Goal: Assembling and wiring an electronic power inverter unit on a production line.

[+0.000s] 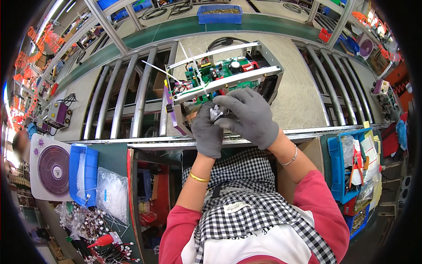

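Checked apron (239, 180): nearest, before the open chassis (228, 82).
Left hand (207, 133): at the chassis's near edge, gloved, closed on white connectors (215, 113).
Right hand (249, 115): along that same edge, fingers bent at those connectors; cannot tell whether it grips.
Green circuit board (222, 71): inside the chassis.
Blue bin (220, 18): beyond the chassis.
Surface (299, 92): under the chassis.

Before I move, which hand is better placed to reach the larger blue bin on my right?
Probably your right hand: it's nearer the larger blue bin; your left hand is farther across. Both are at small white pieces.
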`<state>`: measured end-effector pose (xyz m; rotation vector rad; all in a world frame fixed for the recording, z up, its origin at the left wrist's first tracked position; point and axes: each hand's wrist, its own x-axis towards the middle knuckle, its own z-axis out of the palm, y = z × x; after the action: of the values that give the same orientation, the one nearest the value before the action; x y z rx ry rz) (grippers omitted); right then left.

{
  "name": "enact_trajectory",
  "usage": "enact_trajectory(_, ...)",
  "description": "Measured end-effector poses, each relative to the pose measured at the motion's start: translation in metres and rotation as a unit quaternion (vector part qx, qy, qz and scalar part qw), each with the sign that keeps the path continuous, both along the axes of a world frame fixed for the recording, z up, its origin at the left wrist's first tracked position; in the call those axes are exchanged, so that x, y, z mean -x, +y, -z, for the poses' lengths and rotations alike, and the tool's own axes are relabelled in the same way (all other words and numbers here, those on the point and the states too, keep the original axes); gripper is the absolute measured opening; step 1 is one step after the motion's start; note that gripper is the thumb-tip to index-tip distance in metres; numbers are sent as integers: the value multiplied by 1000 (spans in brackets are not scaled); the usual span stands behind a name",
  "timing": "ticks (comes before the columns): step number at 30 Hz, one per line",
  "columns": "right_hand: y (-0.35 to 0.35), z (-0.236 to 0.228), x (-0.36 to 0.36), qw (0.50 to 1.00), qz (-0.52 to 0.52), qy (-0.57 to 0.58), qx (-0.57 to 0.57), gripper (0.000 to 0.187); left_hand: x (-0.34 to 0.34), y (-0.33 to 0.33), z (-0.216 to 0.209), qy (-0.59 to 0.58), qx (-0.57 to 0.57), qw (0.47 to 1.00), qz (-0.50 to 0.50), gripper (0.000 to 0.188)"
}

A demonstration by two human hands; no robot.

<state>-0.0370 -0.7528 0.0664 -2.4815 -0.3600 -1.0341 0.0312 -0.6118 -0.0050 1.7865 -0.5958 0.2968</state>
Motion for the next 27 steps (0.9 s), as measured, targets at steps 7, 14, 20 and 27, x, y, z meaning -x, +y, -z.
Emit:
enact_trajectory(7, 5, -5, 5, 1000, 12, 19, -3, 39, 4, 7, -13, -140, -72, 987, -28, 37)
enact_trajectory(14, 12, -6, 10, 999, -5, 45, -18, 22, 8, 19, -12, -150, -206, 966, -45, 43)
enact_trajectory(20, 2, 4, 33, 861, -75, 53, -500, 16, 3, 39, -7, -56, -59, 997, 5, 33)
enact_trajectory(27, 21, 32, 34, 714, -75, 177, -673, 24, 35, 22, -27, -39, 96, 992, 77, 27)
